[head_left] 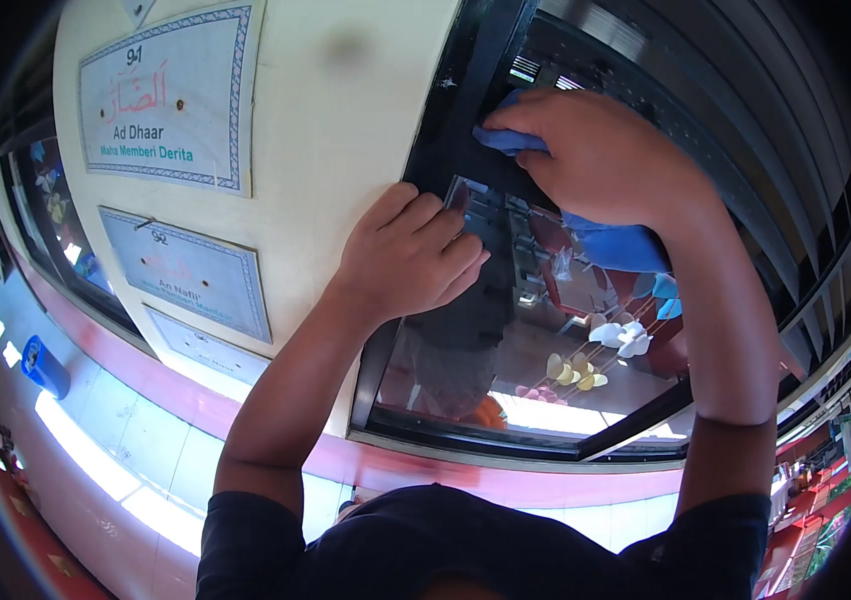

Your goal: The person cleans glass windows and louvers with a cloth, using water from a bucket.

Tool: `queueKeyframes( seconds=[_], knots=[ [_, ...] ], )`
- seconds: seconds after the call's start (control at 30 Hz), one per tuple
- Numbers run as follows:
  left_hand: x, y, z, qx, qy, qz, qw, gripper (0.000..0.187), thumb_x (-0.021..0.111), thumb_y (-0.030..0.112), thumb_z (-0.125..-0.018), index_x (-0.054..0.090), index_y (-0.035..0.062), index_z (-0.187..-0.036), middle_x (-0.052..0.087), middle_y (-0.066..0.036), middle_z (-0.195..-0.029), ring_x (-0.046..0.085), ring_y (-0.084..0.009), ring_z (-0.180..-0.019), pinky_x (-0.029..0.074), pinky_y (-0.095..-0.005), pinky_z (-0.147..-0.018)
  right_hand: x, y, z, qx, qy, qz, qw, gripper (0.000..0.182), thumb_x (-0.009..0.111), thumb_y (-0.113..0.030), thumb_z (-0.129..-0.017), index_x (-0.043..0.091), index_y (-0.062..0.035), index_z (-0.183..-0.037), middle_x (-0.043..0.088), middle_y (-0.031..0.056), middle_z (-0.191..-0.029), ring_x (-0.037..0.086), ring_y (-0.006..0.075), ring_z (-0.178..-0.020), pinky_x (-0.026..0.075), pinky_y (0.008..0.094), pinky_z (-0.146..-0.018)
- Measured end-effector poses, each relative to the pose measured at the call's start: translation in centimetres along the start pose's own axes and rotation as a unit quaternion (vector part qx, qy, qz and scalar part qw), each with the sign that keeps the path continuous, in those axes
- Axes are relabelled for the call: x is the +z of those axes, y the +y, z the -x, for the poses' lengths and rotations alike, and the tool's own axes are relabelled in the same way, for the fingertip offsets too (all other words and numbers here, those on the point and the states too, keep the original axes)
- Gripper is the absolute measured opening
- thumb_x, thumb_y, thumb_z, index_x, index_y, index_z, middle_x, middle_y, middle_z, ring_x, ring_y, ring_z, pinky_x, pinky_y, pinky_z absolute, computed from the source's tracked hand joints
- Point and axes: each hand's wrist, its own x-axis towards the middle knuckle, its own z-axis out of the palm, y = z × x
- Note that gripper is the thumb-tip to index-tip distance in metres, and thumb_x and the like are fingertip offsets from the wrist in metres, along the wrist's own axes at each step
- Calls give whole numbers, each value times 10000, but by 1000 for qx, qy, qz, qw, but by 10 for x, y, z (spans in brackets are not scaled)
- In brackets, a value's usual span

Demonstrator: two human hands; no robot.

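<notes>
My right hand (pixel 596 155) is closed around a blue cloth (pixel 618 247), pressed near the upper part of a dark glass window (pixel 446 345). Part of the cloth sticks out past the fingertips, and another part hangs below the palm. My left hand (pixel 411 250) is lower and to the left, its fingers curled at the black window frame (pixel 451 95) beside the cream wall. Its fingertips are partly hidden, but they appear to grip the frame's edge. White and yellow paper-like flowers (pixel 626 338) show in the glass.
Printed signs (pixel 168 105) hang on the cream wall (pixel 346 110) to the left. A pink ledge (pixel 366 462) runs below the window. Dark slats (pixel 776 160) curve along the right. A blue bin (pixel 46 367) stands on the pale tiled floor (pixel 136 430) at far left.
</notes>
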Motion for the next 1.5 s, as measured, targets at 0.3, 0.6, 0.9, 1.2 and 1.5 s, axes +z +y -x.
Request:
queueKeyframes(
  seconds=[0.3, 0.6, 0.9, 1.2, 1.5],
  knots=[
    [-1, 1, -1, -1, -10, -19, 1000, 216, 763, 326, -759, 602, 186, -719, 637, 25, -822, 587, -170, -824, 417, -366, -865, 8, 2, 0, 103, -53, -217, 969, 391, 591, -81, -808, 690, -40, -1184, 694, 202, -1129, 676, 357, -1021, 537, 410, -877],
    [1, -3, 2, 10, 20, 6, 1000, 219, 765, 310, -757, 586, 191, -715, 635, 32, -841, 599, -182, -901, 428, -380, -870, -38, -3, -22, 43, -66, 59, 995, 314, 589, -86, -731, 752, -39, -995, 718, 204, -948, 686, 384, -926, 546, 452, -848],
    [3, -1, 3, 3, 35, 6, 999, 238, 759, 304, -769, 565, 182, -708, 627, 31, -814, 600, -176, -844, 437, -359, -828, 8, -16, -3, 62, 39, -70, 995, 291, 583, -82, -759, 743, -21, -994, 717, 198, -961, 683, 374, -949, 541, 453, -860],
    [5, -2, 3, 15, -7, -23, 1000, 189, 728, 278, -799, 589, 164, -740, 645, 3, -830, 601, -198, -881, 431, -374, -830, -34, -27, -33, 82, -258, 101, 957, 357, 593, -60, -745, 728, -38, -1075, 715, 181, -1035, 672, 372, -1000, 533, 450, -881],
    [3, -5, 4, 18, -9, -33, 999, 208, 727, 275, -801, 570, 157, -733, 641, -2, -813, 601, -200, -865, 428, -371, -827, 8, -10, -13, 30, 69, -9, 997, 160, 633, -92, -715, 751, -18, -793, 707, 210, -804, 712, 361, -794, 578, 432, -699]
  ],
)
